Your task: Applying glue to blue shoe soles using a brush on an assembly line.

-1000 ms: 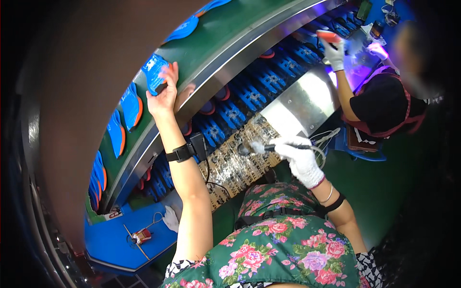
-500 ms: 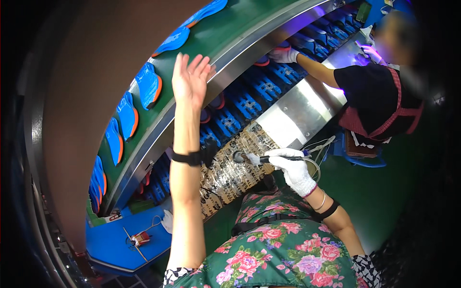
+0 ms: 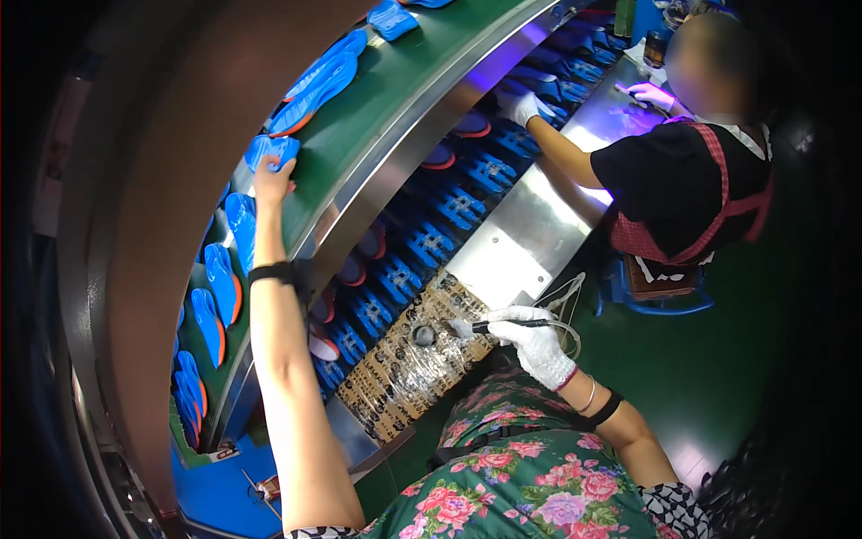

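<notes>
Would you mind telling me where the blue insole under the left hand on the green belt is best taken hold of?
Probably at its near end. The left hand already reaches up from below and rests on that end of the blue insole, which lies flat on the green belt. Its thin rim suits a pinch, thumb under, fingers on top. The far end sits beyond easy reach.

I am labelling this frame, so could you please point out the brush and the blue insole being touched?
brush (image 3: 503, 326): head view, on its dark handle.
blue insole (image 3: 269, 150): head view, on its top face.
</notes>
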Action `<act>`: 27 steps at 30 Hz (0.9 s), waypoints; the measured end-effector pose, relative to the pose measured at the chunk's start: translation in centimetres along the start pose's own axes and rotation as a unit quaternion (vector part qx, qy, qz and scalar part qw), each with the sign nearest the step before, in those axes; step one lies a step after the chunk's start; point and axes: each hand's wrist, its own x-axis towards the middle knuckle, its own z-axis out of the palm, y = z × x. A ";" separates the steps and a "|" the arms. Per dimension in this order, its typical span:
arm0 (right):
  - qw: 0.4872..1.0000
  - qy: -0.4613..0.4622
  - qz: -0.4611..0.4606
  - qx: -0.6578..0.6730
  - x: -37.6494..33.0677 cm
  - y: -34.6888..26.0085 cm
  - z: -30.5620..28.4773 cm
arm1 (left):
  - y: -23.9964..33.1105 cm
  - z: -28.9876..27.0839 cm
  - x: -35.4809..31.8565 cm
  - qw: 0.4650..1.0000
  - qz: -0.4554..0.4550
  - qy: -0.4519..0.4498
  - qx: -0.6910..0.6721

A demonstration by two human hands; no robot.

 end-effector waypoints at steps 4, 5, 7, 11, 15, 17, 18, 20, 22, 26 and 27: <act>1.000 0.020 -0.001 0.015 1.1 -0.7 -1.2 | 2.0 0.1 -7.2 0.965 0.004 -0.015 -0.261; 1.000 0.019 0.002 0.013 1.2 -0.8 -1.1 | -0.3 -1.3 -8.7 0.944 0.038 -0.008 -0.327; 1.000 0.014 0.000 0.024 1.6 -0.8 -1.1 | -0.8 -2.5 -14.3 0.942 -0.031 0.034 -0.333; 0.999 -0.005 0.013 0.030 2.2 -2.2 0.3 | -2.3 -1.4 -25.1 0.949 -0.017 0.139 -0.283; 0.998 -0.016 -0.045 -0.037 2.3 -4.9 3.4 | -1.0 1.8 -29.6 0.884 -0.075 0.017 -0.461; 0.993 -0.006 -0.096 -0.072 1.9 -6.5 5.9 | -2.4 2.9 -30.5 0.820 -0.157 -0.043 -0.549; 0.970 -0.029 -0.171 -0.168 1.7 -6.7 6.5 | -3.6 3.0 -31.1 0.770 -0.233 -0.082 -0.588; 0.820 -0.069 -0.402 -0.400 1.9 -7.3 7.5 | -4.1 3.5 -32.7 0.704 -0.296 -0.114 -0.635; 0.934 -0.083 -0.260 -0.230 0.7 -8.4 10.1 | -4.8 5.4 -35.0 0.696 -0.266 -0.129 -0.654; 0.931 -0.116 -0.282 -0.203 -0.2 -7.9 11.7 | 0.6 4.9 -39.0 0.701 -0.174 -0.235 -0.650; 0.892 -0.134 -0.343 -0.263 -0.7 -7.9 12.2 | -0.8 5.1 -40.3 0.681 -0.160 -0.255 -0.668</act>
